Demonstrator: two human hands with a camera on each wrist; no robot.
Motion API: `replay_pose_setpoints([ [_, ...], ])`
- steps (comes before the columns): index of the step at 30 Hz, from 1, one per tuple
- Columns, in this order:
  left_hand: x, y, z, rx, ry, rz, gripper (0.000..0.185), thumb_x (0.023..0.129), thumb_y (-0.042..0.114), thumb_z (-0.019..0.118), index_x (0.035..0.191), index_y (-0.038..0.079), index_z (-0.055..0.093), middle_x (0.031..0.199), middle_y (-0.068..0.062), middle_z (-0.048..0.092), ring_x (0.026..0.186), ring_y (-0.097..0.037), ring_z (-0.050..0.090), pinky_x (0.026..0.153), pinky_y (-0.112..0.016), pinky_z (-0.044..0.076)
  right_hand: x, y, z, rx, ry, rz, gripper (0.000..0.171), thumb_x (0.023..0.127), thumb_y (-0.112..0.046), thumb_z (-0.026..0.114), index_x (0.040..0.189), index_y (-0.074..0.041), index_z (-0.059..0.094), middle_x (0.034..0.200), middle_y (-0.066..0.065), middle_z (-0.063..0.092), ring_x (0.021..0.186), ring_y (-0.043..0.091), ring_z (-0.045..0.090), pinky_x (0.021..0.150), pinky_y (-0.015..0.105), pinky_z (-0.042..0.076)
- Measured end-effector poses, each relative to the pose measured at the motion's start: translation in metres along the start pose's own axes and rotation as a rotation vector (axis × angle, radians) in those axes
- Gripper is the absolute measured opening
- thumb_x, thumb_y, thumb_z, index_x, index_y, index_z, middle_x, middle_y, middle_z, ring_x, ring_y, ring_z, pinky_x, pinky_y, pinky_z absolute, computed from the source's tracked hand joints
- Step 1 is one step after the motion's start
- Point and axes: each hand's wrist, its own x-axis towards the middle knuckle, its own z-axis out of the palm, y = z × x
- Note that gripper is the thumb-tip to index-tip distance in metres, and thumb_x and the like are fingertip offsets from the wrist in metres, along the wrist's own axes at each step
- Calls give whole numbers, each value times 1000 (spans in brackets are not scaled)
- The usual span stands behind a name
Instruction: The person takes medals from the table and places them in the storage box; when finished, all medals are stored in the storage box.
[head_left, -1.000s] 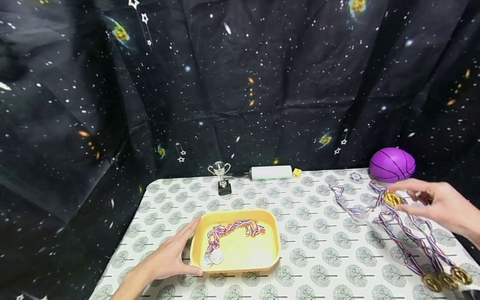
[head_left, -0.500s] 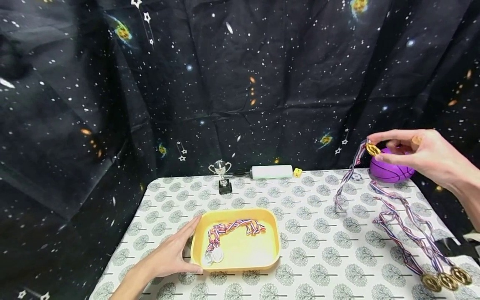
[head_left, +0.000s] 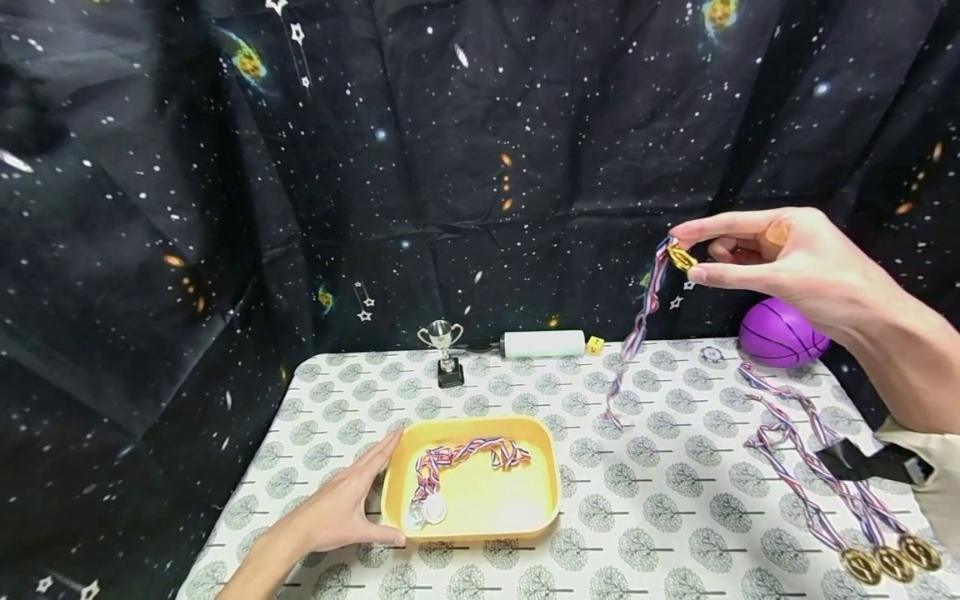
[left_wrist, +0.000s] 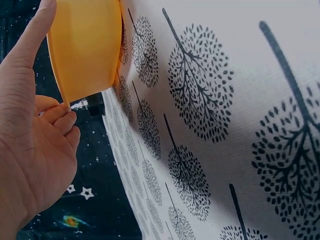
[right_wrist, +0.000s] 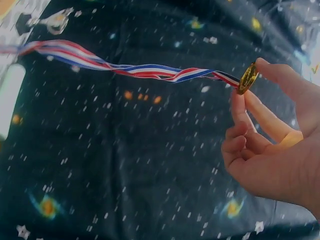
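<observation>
Right hand [head_left: 795, 254] pinches the gold medal [head_left: 682, 257] between thumb and index fingertips, other fingers curled in, raised well off the table [head_left: 645, 496] on its right side; twisted ribbon [head_left: 647, 308] hangs down from it, can't tell if the loose end touches. Left hand [head_left: 341, 508] grips the yellow tray [head_left: 498, 504] by its left end, thumb at near left corner, fingers at far left corner. Tray sits toward the table's near edge, left of middle. In it: silver medals [head_left: 429, 510] overlapping in the near left corner, striped ribbons [head_left: 468, 452] running along the far side. Three duller medals [head_left: 892, 563] at table's near right corner, ribbons pointing toward the far edge, partly behind a black strap [head_left: 873, 461]. Purple ball [head_left: 782, 333] at far right corner; trophy [head_left: 450, 373], white cylinder [head_left: 543, 343], yellow cube [head_left: 596, 346] by the far edge.
</observation>
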Motion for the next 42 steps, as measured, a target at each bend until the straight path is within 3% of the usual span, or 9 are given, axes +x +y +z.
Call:
replay_pose_setpoints([
  [9,-1,-1,0,8,9,10,139,68,66,93,172,14,18,176,-5,21,155,-33,34,121,-56,34,12,-37,32,-53,-20,-67,42,90,-22,88,130,-22,78,82,3,47,68,19,43,60,30,38],
  [19,-1,0,-1,-5,1,0,139,68,66,93,173,19,14,176,-4,20,156,-32,32,122,-57,33,23,-52,65,30,-104,-161,36,89,-15,88,125,-16,80,80,8,43,67,21,40,57,32,34],
  [26,-1,0,-1,-9,1,-6,140,68,67,93,173,20,14,177,-3,19,156,-32,32,122,-57,33,29,-40,90,49,-164,-116,35,88,-19,90,122,-18,82,79,6,48,68,19,42,56,30,35],
  [34,-1,1,-1,-13,-8,-12,140,68,68,92,173,19,13,177,-3,18,156,-32,32,122,-57,33,39,-7,126,40,-268,-70,36,86,-17,91,120,-10,82,66,0,38,60,14,35,52,27,31],
  [39,-1,0,0,-14,-5,-7,140,68,67,93,173,17,14,177,-3,18,156,-32,33,122,-57,33,43,3,150,2,-286,-66,38,85,-20,91,120,-12,82,66,2,49,60,16,42,51,27,34],
  [42,-1,0,-1,-7,0,-2,140,68,66,93,172,16,15,176,-3,19,155,-32,33,122,-56,33,44,5,168,-26,-284,-57,37,84,-20,91,119,-13,82,78,1,66,65,18,47,51,27,34],
])
